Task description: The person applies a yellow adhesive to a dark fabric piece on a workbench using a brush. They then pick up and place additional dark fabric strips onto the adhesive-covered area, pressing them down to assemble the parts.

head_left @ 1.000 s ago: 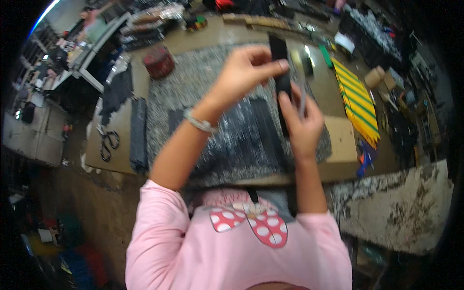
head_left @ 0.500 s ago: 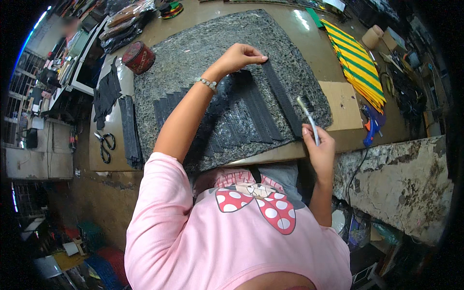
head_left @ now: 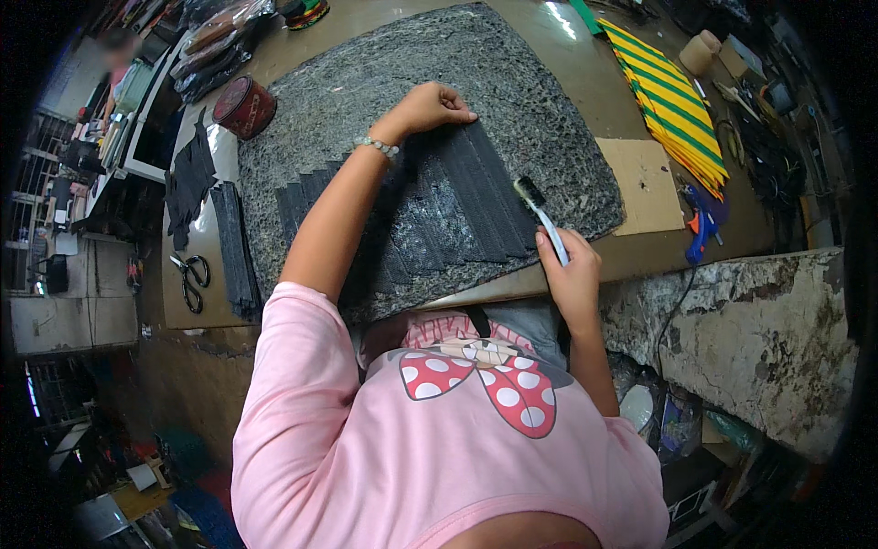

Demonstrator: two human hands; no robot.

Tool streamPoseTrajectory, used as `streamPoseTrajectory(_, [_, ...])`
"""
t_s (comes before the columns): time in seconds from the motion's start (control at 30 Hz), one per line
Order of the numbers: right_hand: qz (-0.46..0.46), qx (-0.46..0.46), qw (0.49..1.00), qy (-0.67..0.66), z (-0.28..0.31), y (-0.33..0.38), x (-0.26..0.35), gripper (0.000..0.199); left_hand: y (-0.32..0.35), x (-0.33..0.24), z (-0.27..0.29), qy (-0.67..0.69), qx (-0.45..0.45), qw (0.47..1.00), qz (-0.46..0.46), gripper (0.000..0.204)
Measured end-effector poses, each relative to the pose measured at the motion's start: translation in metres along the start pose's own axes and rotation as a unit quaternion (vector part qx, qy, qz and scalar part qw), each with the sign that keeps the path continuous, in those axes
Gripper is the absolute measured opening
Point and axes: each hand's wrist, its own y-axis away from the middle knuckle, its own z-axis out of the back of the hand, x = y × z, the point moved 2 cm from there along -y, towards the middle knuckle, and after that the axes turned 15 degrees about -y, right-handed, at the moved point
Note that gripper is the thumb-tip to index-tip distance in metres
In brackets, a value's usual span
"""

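Note:
On the dark speckled stone slab (head_left: 567,101), several black fabric-like strips (head_left: 430,215) lie side by side, slightly overlapping. My left hand (head_left: 437,107), with a beaded bracelet at the wrist, pinches the far end of the rightmost black strip (head_left: 494,174). A brush shaped like a toothbrush (head_left: 547,220), with a pale handle and dark bristles, is held in my right hand (head_left: 573,268). Its head points up and away, beside that strip. My right fingertips are near the strip's near end; whether they touch it I cannot tell. My left forearm hides part of the row.
A dark red tin (head_left: 244,107) stands at the slab's left corner. More black strips (head_left: 236,252) and scissors (head_left: 190,279) lie left. To the right are cardboard (head_left: 640,183), yellow-green striped pieces (head_left: 668,105) and a blue glue gun (head_left: 700,236). Another person (head_left: 117,69) is far left.
Both hands have moved left with the rightmost strip, which now lies against the row instead of apart from it. The brush has moved left along with my right hand.

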Motion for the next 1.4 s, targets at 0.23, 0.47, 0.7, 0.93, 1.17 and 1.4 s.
streamPoseTrajectory(0.23, [0.011, 0.004, 1.0, 0.014, 0.0, 0.002, 0.002, 0.017, 0.01, 0.006, 0.012, 0.006, -0.007, 1.0, -0.008, 0.032])
streamPoseTrajectory(0.47, [0.02, 0.005, 0.999, 0.027, 0.0, 0.003, 0.002, 0.017, 0.02, 0.005, 0.012, -0.059, -0.01, 0.997, -0.052, 0.032])
streamPoseTrajectory(0.7, [0.024, 0.006, 0.999, 0.026, -0.001, 0.003, 0.003, 0.017, 0.014, 0.011, 0.007, 0.037, -0.011, 0.999, -0.023, 0.032])
streamPoseTrajectory(0.93, [0.008, 0.006, 0.998, 0.065, -0.005, 0.004, 0.005, 0.017, 0.013, 0.02, 0.007, 0.016, -0.016, 0.999, -0.041, 0.027])
streamPoseTrajectory(1.17, [0.02, -0.008, 0.995, 0.093, -0.006, 0.006, 0.003, 0.017, 0.007, 0.025, 0.003, 0.018, -0.023, 0.998, -0.063, 0.032])
streamPoseTrajectory(1.4, [0.019, -0.067, 0.993, 0.097, 0.019, -0.006, -0.007, 0.027, 0.042, 0.029, 0.048, -0.069, -0.14, 0.986, -0.05, 0.045])
